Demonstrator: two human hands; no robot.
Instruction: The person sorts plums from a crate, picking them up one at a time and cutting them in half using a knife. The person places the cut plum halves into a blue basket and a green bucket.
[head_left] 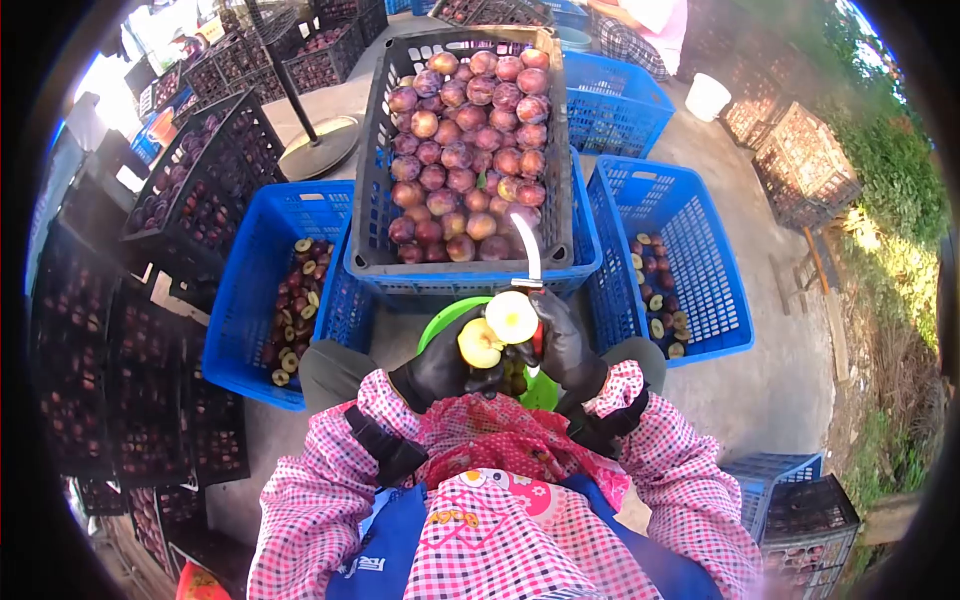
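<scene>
Both my hands wear black gloves and meet over a green basin [440,322] between my knees. Closed around one half of a cut plum [480,343], my left hand [440,362] shows its pale yellow cut face. My right hand [568,345] grips a curved knife [530,245] with a red handle, its blade pointing up and away. Another plum half [512,317] is held between the hands, against the knife side, cut face up; which fingers support it is hard to tell. Directly ahead, a black crate [366,190] holds many whole reddish-purple plums [465,150].
A blue crate [230,300] on the left and another blue crate [720,270] on the right hold cut plums. The black crate sits on a blue crate [590,250]. Stacked dark crates [90,350] line the left. A white bucket [707,97] and a person [655,30] are farther back.
</scene>
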